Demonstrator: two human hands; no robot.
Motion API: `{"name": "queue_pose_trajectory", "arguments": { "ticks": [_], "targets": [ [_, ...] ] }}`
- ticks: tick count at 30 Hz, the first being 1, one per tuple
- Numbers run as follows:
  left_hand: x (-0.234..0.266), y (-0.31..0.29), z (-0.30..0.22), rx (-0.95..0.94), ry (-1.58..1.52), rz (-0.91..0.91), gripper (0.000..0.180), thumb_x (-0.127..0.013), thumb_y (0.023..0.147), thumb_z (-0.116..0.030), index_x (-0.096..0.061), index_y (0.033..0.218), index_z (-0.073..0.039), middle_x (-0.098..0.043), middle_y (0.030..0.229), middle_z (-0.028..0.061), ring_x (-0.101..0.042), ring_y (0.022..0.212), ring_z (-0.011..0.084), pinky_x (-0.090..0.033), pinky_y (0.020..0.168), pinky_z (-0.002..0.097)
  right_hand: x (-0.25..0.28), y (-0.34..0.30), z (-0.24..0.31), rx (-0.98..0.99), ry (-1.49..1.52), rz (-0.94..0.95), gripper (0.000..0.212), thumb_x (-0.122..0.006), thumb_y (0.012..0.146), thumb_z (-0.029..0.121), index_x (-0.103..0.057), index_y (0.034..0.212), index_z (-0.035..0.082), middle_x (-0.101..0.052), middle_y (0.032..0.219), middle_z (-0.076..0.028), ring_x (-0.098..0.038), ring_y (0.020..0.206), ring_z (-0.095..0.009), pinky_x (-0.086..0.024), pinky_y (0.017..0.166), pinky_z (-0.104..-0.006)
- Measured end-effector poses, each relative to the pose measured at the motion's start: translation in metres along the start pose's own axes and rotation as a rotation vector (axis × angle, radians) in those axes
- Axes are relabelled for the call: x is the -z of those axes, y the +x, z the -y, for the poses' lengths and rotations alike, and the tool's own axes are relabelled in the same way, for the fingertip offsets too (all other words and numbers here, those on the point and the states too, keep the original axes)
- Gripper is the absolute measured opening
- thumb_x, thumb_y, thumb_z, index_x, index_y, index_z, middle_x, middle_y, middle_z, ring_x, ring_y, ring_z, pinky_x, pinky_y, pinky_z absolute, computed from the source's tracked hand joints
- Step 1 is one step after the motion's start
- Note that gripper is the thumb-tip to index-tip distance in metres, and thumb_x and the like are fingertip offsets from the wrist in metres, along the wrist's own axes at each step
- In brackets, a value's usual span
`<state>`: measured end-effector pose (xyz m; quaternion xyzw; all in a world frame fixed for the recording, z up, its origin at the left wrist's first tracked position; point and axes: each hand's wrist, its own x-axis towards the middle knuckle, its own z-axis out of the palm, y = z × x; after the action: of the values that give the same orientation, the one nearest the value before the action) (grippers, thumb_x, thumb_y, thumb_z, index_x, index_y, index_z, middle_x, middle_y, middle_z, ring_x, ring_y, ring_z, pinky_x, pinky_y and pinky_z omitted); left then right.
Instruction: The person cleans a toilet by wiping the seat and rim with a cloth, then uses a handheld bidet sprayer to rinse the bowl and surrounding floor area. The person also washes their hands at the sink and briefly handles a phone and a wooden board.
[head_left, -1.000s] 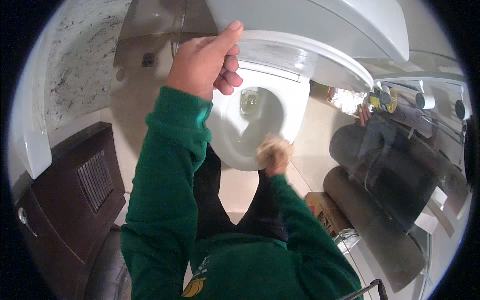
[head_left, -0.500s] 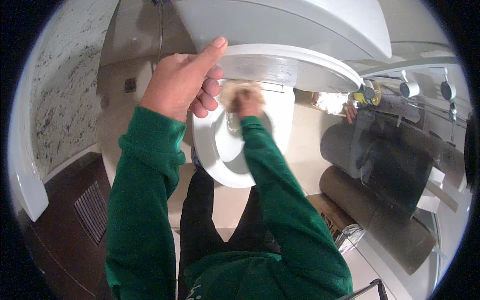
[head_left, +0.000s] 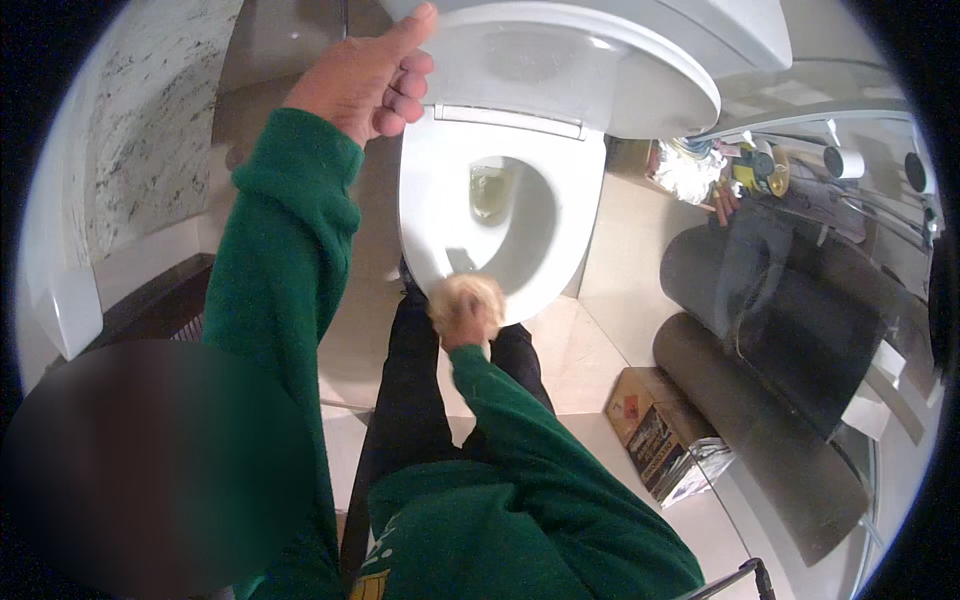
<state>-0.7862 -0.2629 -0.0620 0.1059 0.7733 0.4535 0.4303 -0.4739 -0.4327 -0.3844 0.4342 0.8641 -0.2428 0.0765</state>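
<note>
A: Where's the cloth (head_left: pixel 482 288) at?

B: Bunched up at the front rim of the toilet (head_left: pixel 422 200). The right hand (head_left: pixel 465 326) has it, fingers closed on it. Bit blurry though, so can't tell exactly how they grip.

A: And the left hand (head_left: pixel 375 85)?

B: Up by the left side of the raised lid (head_left: pixel 570 65), thumb spread away from loosely curled fingers. Thumb overlaps the lid from this angle, can't tell if they're touching.

A: Bowl's got water in it?

B: Yeah, a small yellowish pool toward the back. Off to the right there's a box (head_left: pixel 648 425) on the tiled floor (head_left: pixel 555 365), just beside a big grey-brown roll (head_left: pixel 750 430).
</note>
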Motion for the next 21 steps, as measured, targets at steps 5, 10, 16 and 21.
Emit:
{"name": "queue_pose_trajectory", "arguments": {
  "ticks": [5, 10, 16, 21],
  "targets": [
    [-0.007, -0.014, 0.012, 0.055, -0.042, -0.083, 0.053, -0.056, 0.074, -0.063, -0.055, 0.077, -0.010, -0.047, 0.056, -0.0051, -0.044, 0.043, 0.0058, -0.035, 0.038, 0.0190, -0.011, 0.040, 0.023, -0.091, 0.494, 0.265, 0.056, -0.061, 0.079, 0.028, -0.041, 0.126, 0.006, -0.048, 0.121, -0.014, -0.044, 0.112, -0.032, -0.036, 0.095, -0.0375],
    [-0.012, -0.035, 0.027, 0.124, -0.171, -0.066, 0.049, -0.057, 0.077, -0.058, -0.054, 0.080, -0.008, -0.047, 0.058, -0.0043, -0.046, 0.046, 0.0092, -0.040, 0.041, 0.0205, 0.108, 0.039, -0.139, -0.075, 0.314, 0.194, 0.061, -0.068, 0.070, 0.035, -0.045, 0.121, 0.010, -0.055, 0.110, -0.015, -0.052, 0.100, -0.031, -0.042, 0.084, -0.0377],
    [-0.009, -0.085, 0.102, 0.261, -0.328, 0.111, 0.035, -0.058, 0.082, -0.041, -0.054, 0.080, -0.006, -0.055, 0.064, 0.0043, -0.057, 0.053, 0.0178, -0.050, 0.047, 0.0292, 0.261, -0.013, -0.214, -0.016, -0.065, 0.147, 0.047, -0.059, 0.076, 0.039, -0.054, 0.114, 0.012, -0.060, 0.097, -0.016, -0.058, 0.084, -0.032, -0.047, 0.073, -0.0392],
    [-0.023, -0.145, 0.184, 0.207, -0.336, 0.257, 0.021, -0.051, 0.088, -0.023, -0.056, 0.085, -0.003, -0.054, 0.063, 0.0067, -0.055, 0.050, 0.0161, -0.048, 0.043, 0.0309, 0.304, -0.103, -0.196, -0.217, -0.035, 0.233, 0.040, -0.051, 0.084, 0.035, -0.056, 0.109, 0.005, -0.060, 0.095, -0.023, -0.058, 0.092, -0.034, -0.046, 0.076, -0.0398]
  ]
}}
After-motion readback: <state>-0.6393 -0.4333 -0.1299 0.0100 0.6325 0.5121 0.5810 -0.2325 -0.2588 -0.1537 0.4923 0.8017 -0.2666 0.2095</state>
